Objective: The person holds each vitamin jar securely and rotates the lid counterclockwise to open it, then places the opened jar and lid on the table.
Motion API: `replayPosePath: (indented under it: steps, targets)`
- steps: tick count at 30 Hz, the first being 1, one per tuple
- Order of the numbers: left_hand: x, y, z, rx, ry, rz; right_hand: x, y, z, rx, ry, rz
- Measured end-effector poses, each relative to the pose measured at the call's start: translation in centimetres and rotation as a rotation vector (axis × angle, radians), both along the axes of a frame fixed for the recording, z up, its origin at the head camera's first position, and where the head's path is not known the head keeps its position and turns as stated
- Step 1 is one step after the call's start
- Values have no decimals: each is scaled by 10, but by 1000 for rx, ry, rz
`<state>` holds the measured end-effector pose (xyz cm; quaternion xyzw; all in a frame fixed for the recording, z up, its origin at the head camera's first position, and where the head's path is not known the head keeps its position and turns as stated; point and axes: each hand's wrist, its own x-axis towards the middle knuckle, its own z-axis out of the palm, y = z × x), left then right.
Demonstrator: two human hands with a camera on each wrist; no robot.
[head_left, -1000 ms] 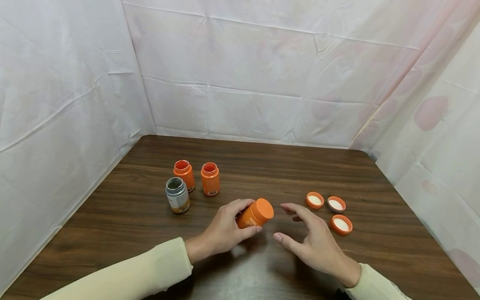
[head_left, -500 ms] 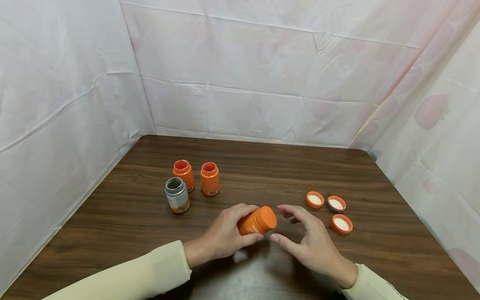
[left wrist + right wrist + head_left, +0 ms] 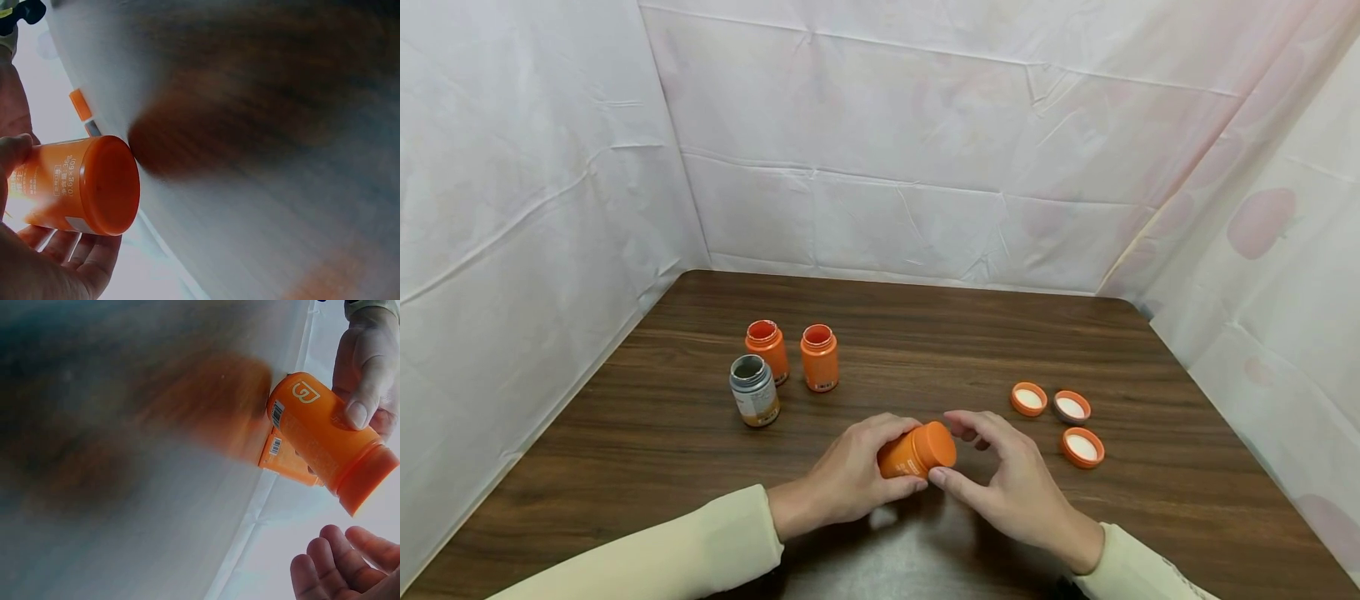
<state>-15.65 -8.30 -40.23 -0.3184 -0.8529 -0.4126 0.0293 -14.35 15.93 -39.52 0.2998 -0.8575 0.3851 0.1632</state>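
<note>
My left hand grips an orange bottle round its body, tilted with its orange cap toward the right. In the left wrist view the bottle's base faces the camera, and white print shows on its side. My right hand is beside the cap, fingers bent and spread from the thumb. From the right wrist view, its fingers are apart from the cap; the thumb is out of sight there. Whether the thumb touches the cap's lower edge in the head view, I cannot tell.
Two uncapped orange bottles and an uncapped grey bottle stand upright at the left. Three caps, one of them an orange cap, lie with white insides up at the right. A pale curtain encloses the dark wooden table.
My right hand has moved left, close up to the cap. The left hand has shifted the bottle slightly right and down, tilting it more toward the right hand.
</note>
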Motion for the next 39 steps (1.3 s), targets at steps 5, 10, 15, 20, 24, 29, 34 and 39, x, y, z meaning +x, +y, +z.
replayPosePath:
  steps: [5, 10, 15, 20, 24, 29, 34, 39]
  targets:
    - [1, 0, -1, -19, 27, 5, -1, -2, 1, 11, 20, -15]
    - [1, 0, -2, -34, 36, 13, -1, -5, 3, 7, 48, -18]
    - [3, 0, -2, -49, 42, 24, 0, -6, 4, 8, 36, -17]
    - [3, 0, -2, -64, 49, 36, 0, -7, 5, 12, 34, -12]
    - [3, 0, -2, -76, 49, 39, 0, -7, 5, 21, 43, -11]
    - [1, 0, -1, -95, 43, 36, 0, -7, 5, 32, 54, -8]
    - [1, 0, 1, -125, 37, 31, 1, -7, 5, 47, 56, -7]
    - [0, 1, 2, -151, 26, 26, 1, -6, 5, 59, 47, -2]
